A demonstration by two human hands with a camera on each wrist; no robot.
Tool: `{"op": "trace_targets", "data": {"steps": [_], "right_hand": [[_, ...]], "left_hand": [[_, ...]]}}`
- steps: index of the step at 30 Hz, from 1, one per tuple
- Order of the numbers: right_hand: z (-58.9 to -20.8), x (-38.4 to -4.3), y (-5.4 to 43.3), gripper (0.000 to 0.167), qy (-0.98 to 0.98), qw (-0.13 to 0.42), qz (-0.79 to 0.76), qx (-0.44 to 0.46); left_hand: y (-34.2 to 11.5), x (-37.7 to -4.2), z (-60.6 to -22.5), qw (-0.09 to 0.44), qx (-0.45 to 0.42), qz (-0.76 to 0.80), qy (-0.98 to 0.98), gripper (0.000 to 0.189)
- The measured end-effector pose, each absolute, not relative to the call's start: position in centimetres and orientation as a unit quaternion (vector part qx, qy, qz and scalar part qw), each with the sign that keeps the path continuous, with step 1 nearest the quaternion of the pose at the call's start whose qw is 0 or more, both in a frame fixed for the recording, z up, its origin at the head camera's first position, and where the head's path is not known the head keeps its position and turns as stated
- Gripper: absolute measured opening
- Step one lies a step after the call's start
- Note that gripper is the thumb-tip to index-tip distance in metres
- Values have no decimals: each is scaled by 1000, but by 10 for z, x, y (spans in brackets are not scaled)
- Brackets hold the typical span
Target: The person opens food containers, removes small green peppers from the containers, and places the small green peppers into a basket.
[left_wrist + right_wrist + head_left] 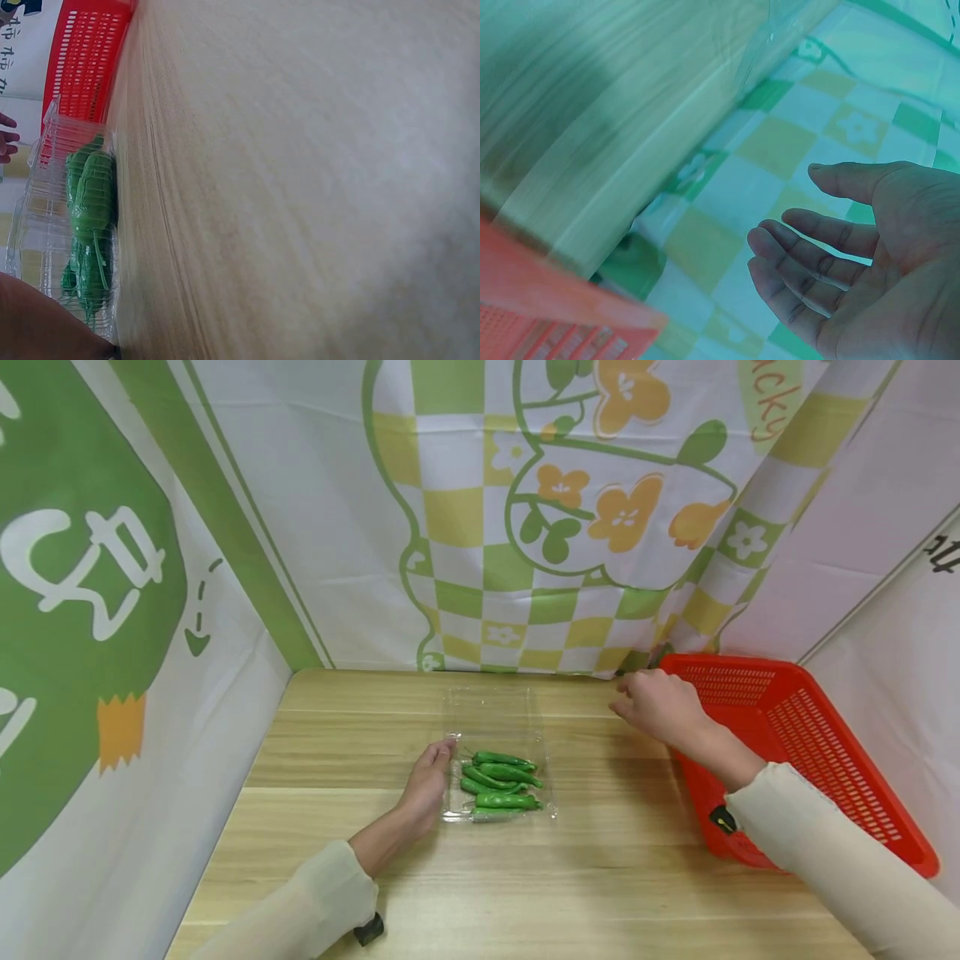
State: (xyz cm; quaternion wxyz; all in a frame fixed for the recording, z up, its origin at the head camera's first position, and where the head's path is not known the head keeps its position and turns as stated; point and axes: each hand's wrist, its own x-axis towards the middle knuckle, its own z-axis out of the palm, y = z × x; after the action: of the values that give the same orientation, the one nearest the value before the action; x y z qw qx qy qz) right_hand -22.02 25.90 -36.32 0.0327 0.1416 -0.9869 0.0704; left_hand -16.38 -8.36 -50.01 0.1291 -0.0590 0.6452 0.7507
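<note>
A clear plastic clamshell box [551, 777] lies on the table with its lid [491, 700] folded back toward the wall. Several green chili peppers [501, 783] lie side by side in its base; the left wrist view also shows the peppers [94, 196] through the clear side. My left hand [426, 787] holds the box by its left side, fingertips near the hinge. Beside the far left corner of the red basket [847, 752], my right hand [663, 703] is raised with nothing in it. Its fingers [802, 255] are loosely bent and spread from the thumb in the right wrist view.
The basket, with slotted walls, stands at the table's right side, and my right forearm crosses over it. Printed cloth [525, 527] hangs along the table's back edge, with more cloth at both sides. Bare wood tabletop [525, 885] lies in front of the box.
</note>
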Motion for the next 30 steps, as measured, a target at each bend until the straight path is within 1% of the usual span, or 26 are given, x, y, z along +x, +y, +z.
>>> {"op": "trace_targets", "data": {"steps": [5, 15, 30], "right_hand": [[-367, -213, 243, 28, -983, 45, 56, 171], [-374, -200, 214, 30, -971, 48, 42, 232], [-388, -184, 170, 32, -951, -7, 25, 308]], "left_hand": [[-84, -165, -501, 127, -60, 749, 648, 47], [-83, -164, -500, 122, -61, 743, 655, 46], [-84, -163, -500, 127, -56, 746, 651, 47]]}}
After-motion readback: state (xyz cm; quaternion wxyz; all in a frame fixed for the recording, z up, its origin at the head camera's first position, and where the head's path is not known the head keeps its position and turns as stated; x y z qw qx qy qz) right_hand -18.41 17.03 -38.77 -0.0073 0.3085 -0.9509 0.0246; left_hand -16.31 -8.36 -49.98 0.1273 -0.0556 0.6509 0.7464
